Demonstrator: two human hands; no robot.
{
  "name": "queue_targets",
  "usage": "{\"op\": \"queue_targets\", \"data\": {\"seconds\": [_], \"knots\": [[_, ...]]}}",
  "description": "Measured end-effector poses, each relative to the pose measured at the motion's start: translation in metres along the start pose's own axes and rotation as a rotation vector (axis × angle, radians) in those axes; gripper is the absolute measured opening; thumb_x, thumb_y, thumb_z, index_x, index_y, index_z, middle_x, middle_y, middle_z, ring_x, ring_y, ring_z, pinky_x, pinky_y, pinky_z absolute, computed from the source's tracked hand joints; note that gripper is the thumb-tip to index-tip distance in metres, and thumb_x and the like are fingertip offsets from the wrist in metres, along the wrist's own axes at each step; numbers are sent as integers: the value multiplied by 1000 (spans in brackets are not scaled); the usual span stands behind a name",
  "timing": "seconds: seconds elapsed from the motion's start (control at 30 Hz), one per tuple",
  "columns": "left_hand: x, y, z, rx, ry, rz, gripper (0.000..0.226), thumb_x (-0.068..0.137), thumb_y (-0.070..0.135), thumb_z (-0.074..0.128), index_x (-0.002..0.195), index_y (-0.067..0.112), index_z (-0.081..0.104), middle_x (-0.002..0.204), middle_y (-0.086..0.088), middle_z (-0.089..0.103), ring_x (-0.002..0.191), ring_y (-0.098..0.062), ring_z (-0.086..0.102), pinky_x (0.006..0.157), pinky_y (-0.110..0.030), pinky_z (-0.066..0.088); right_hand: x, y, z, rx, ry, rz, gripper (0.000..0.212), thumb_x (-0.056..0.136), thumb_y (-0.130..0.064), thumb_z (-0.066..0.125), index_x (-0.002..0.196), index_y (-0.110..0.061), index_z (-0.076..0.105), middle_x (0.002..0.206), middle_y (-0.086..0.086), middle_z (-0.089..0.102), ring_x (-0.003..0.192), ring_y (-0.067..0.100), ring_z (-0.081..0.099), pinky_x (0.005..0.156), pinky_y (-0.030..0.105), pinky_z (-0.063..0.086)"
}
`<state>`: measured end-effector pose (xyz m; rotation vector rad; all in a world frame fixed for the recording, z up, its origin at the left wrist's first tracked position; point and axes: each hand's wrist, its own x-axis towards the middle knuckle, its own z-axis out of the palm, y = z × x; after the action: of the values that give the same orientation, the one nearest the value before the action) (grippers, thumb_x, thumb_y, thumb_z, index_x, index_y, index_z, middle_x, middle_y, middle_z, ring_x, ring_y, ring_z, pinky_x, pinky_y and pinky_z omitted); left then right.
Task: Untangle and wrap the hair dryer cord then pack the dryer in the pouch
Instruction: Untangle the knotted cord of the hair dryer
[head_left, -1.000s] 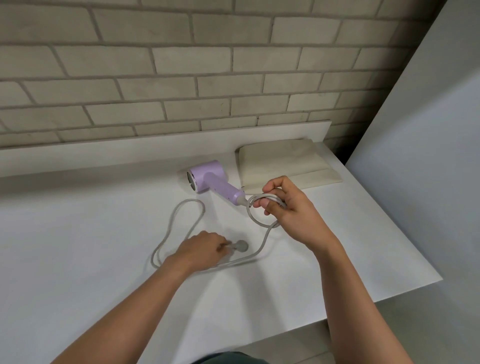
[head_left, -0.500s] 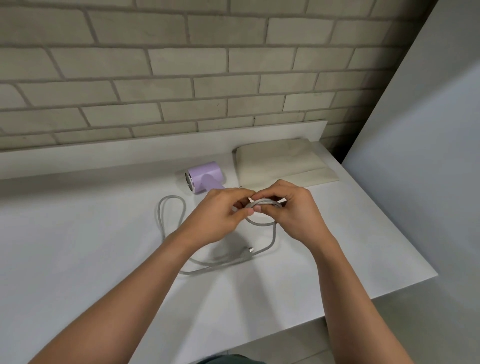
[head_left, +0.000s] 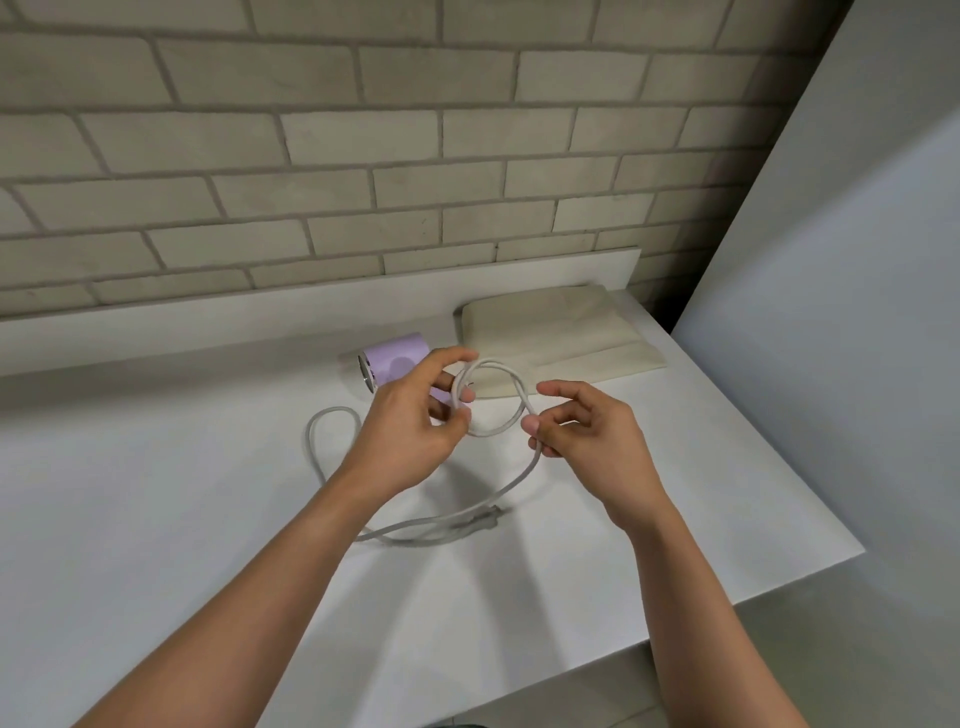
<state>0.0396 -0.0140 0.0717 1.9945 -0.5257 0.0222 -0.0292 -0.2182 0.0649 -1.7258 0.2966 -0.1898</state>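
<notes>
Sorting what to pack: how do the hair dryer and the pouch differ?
The hair dryer is lilac and rounded; the pouch is beige and flat. The left hand partly hides the hair dryer; the pouch shows almost whole. Both lie on the white counter.

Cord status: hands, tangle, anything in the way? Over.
Left hand pinches cord loop, right hand pinches opposite side. Loop raised off table, crossed over itself; plug lies on table. Dryer and pouch behind, nothing blocking.
</notes>
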Motion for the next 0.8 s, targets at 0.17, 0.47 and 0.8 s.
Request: {"op": "queue_targets", "data": {"seconds": [0.17, 0.47, 0.8], "knots": [[3, 0, 2, -10, -43, 8, 59, 89, 3, 71, 137, 36, 60, 102, 19, 74, 78, -5, 70, 76, -11, 52, 3, 1, 7, -15, 3, 1, 43, 90, -19, 80, 132, -22, 69, 97, -9, 75, 78, 22, 78, 88, 42, 62], [0, -4, -1, -24, -266, -177, 49, 86, 16, 78, 125, 37, 56, 100, 17, 68, 86, -11, 74, 82, -34, 62, 14, 2, 15, -155, -20, -50, 13, 84, -19, 85, 94, -25, 80, 85, -4, 77, 69, 7, 68, 77, 31, 57], [40, 10, -24, 372, -536, 10, 15, 101, 25, 62, 110, 31, 72, 81, 12, 71, 68, -2, 67, 67, -17, 53, 20, -4, 14, -286, -169, -124, 10, 83, -19, 86, 87, -26, 81, 70, -12, 72, 60, 3, 58, 66, 24, 47]]}}
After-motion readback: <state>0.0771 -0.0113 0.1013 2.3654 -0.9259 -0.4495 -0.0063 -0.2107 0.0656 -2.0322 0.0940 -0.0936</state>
